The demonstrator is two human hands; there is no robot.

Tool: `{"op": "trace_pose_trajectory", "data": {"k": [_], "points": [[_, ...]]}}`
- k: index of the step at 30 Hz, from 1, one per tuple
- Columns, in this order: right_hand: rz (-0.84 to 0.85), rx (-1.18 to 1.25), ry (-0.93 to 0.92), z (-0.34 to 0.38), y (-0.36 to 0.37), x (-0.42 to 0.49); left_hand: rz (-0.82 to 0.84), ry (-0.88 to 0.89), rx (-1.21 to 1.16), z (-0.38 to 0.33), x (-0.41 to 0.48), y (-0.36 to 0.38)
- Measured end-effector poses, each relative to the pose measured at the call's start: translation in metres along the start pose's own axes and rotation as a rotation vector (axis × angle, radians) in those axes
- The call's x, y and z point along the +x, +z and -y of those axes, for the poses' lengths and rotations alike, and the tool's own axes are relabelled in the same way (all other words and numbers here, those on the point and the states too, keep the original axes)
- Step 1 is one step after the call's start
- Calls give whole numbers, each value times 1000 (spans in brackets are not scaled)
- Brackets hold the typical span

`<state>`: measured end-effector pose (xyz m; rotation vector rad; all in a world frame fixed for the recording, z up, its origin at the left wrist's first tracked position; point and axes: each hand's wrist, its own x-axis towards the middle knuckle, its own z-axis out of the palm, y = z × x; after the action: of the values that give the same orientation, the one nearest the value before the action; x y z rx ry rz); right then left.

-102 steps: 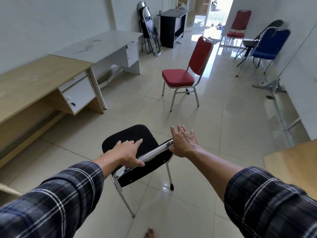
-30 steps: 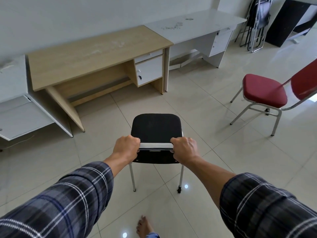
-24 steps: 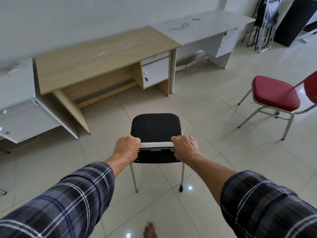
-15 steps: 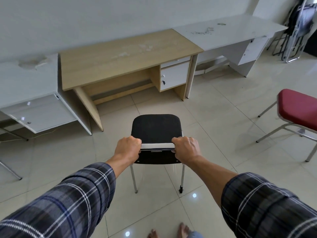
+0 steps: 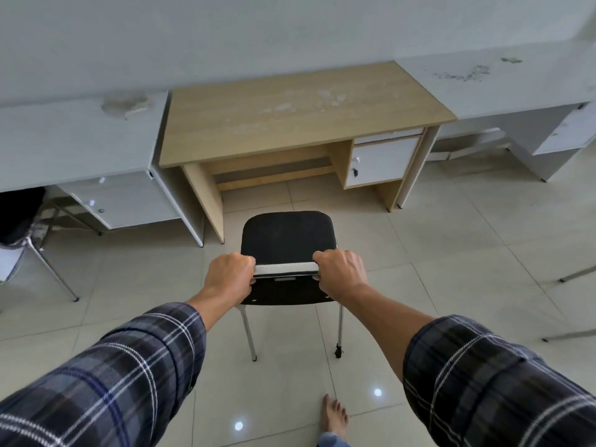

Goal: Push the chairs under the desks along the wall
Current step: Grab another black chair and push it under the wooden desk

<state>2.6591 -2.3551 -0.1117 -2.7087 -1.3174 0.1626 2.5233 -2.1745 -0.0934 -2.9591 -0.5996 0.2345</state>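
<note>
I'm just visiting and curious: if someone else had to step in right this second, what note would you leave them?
Left hand and right hand: both clenched on the top rail of the black chair, one at each end.
The chair stands on the tiles, seat facing the wooden desk, short of its knee opening and not yet under it.
Another chair at far left sits partly under the left white desk.
Chair legs show at the right edge, out on the open floor.
Left to do: push the black chair straight in under the wooden desk, then see to the chair on the right.
</note>
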Motion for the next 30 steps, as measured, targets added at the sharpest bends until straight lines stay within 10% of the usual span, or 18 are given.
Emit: {"op": "trace_pose_trajectory", "data": {"k": [30], "points": [[42, -59, -83, -13, -11, 246, 17, -137, -51, 95, 192, -10]]}}
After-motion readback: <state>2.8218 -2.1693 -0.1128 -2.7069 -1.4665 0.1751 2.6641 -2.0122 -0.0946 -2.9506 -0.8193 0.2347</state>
